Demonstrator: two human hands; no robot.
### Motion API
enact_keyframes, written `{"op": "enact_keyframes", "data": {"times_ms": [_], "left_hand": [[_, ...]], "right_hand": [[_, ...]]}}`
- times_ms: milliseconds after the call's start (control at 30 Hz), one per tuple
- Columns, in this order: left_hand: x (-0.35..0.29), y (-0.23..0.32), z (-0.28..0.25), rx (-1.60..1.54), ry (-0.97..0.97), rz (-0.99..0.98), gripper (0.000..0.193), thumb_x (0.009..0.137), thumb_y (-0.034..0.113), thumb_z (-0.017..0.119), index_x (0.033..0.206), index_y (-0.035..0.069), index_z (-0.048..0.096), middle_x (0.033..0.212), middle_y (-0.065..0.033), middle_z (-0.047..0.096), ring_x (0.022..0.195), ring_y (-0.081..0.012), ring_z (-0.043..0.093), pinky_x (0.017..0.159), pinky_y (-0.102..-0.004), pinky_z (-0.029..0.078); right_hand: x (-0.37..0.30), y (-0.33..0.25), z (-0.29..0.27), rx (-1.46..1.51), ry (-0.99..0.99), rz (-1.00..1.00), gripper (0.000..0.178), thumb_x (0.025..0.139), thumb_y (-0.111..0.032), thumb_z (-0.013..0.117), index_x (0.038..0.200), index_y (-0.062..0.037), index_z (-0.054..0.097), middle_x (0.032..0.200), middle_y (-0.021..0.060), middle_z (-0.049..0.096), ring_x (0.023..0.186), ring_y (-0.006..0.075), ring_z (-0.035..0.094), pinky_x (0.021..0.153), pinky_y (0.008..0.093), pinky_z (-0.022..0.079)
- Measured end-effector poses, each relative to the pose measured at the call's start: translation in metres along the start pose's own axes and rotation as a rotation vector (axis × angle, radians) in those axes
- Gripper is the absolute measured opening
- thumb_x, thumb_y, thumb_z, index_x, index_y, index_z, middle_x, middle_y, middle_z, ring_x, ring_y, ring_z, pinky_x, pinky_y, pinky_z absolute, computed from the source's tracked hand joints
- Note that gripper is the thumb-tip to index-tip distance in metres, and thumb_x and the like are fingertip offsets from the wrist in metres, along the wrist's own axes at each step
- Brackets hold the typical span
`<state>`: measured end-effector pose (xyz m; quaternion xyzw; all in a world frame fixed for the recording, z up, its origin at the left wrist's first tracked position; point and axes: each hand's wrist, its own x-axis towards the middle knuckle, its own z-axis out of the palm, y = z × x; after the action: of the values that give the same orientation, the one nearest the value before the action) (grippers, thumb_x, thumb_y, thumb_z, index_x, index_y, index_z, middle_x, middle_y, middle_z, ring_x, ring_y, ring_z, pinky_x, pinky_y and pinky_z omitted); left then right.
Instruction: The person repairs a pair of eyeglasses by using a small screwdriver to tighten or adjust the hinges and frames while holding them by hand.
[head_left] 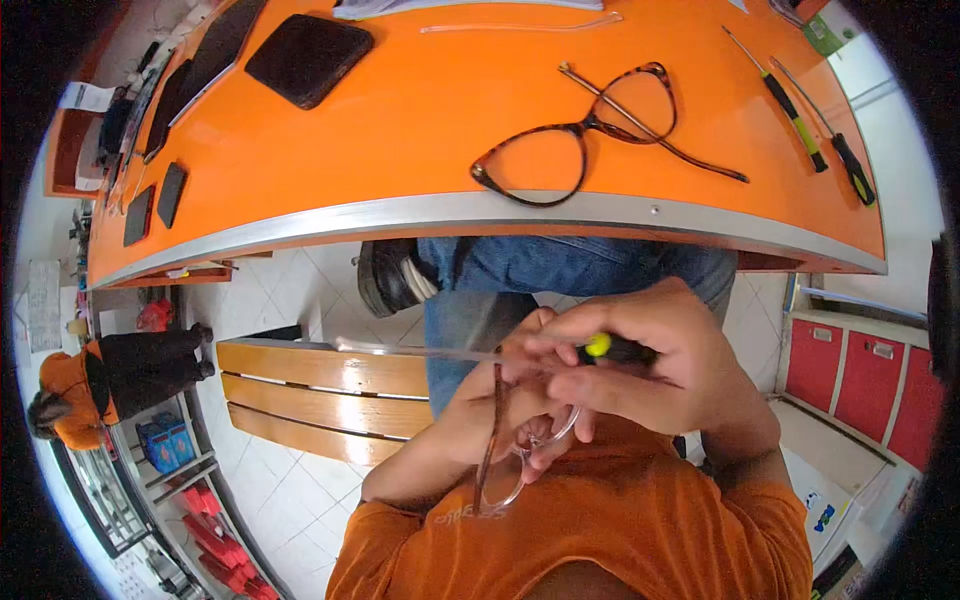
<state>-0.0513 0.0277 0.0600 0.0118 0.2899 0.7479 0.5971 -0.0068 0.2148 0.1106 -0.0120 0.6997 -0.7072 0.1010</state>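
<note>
My left hand (515, 395) is closed around a pair of clear-framed eyeglasses (503, 495) in front of my orange shirt. A brown temple arm (488, 440) hangs down beside the rims, and a pale, blurred strip runs out leftward from my fingers. My right hand (650, 345) grips a screwdriver (630, 350) with a black and yellow-green handle; its tip is hidden among the fingers at the frame. On the orange table (400, 140) beyond lies a tortoiseshell eyeglass frame (588, 125), one temple arm crossing a rim.
Two more screwdrivers (795, 115) lie at the table's right end. A clear temple arm (520, 25) and a dark square pad (310, 60) are farther back. To my left stands a slatted wooden bench (320, 390); beyond it is another person (75, 395) in orange. Red drawers (840, 380) are at right.
</note>
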Motion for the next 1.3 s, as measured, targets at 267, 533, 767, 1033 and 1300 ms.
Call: {"op": "enact_keyframes", "data": {"times_ms": [267, 533, 767, 1033, 1300], "left_hand": [[0.005, 0.000, -0.012, 0.020, 0.143, 0.063, 0.019, 0.098, 0.018, 0.054, 0.111, 0.006, 0.046, 0.080, -0.0159, 0.061, 0.041, -0.0152, 0.049, 0.033, -0.0253, 0.040], [-0.002, -0.001, -0.006, 0.064, -0.056, 0.317, 0.018, 0.098, 0.011, 0.052, 0.113, 0.007, 0.042, 0.083, -0.0193, 0.063, 0.046, -0.0164, 0.053, 0.039, -0.0248, 0.043], [0.002, -0.003, 0.000, 0.295, -0.009, 0.532, 0.016, 0.097, 0.011, 0.054, 0.109, 0.007, 0.044, 0.083, -0.0212, 0.064, 0.047, -0.0165, 0.054, 0.041, -0.0251, 0.044], [0.008, -0.006, -0.011, 0.366, 0.160, 0.619, 0.024, 0.095, 0.017, 0.061, 0.102, 0.003, 0.042, 0.079, -0.0202, 0.064, 0.046, -0.0185, 0.056, 0.041, -0.0270, 0.046], [0.016, -0.007, -0.006, 0.435, 0.281, 0.620, 0.023, 0.096, 0.018, 0.060, 0.107, 0.003, 0.046, 0.085, -0.0179, 0.064, 0.054, -0.0185, 0.058, 0.049, -0.0279, 0.049]], "right_hand": [[-0.004, 0.007, -0.007, 0.192, 0.298, -0.183, 0.015, 0.092, -0.011, 0.061, 0.082, -0.0015, 0.064, 0.071, 0.0022, 0.060, 0.060, 0.0073, 0.053, 0.058, 0.0219, 0.042], [-0.025, -0.007, -0.011, -0.025, 0.634, -0.286, 0.013, 0.091, -0.013, 0.059, 0.085, -0.0022, 0.063, 0.073, 0.0025, 0.059, 0.060, 0.0063, 0.050, 0.052, 0.0217, 0.037], [-0.034, -0.030, -0.049, -0.730, 0.973, -0.202, 0.021, 0.090, -0.018, 0.066, 0.087, 0.0021, 0.062, 0.068, 0.0042, 0.055, 0.059, 0.0096, 0.049, 0.056, 0.0241, 0.037], [-0.063, -0.055, -0.129, -1.231, 0.936, -0.048, 0.022, 0.083, -0.017, 0.068, 0.087, 0.0045, 0.064, 0.071, 0.0171, 0.060, 0.062, 0.0274, 0.059, 0.060, 0.0361, 0.045], [-0.047, -0.042, -0.130, -1.195, 0.807, -0.159, 0.021, 0.085, -0.016, 0.066, 0.091, 0.0037, 0.062, 0.074, 0.0166, 0.061, 0.064, 0.0316, 0.060, 0.062, 0.0373, 0.046]]}}
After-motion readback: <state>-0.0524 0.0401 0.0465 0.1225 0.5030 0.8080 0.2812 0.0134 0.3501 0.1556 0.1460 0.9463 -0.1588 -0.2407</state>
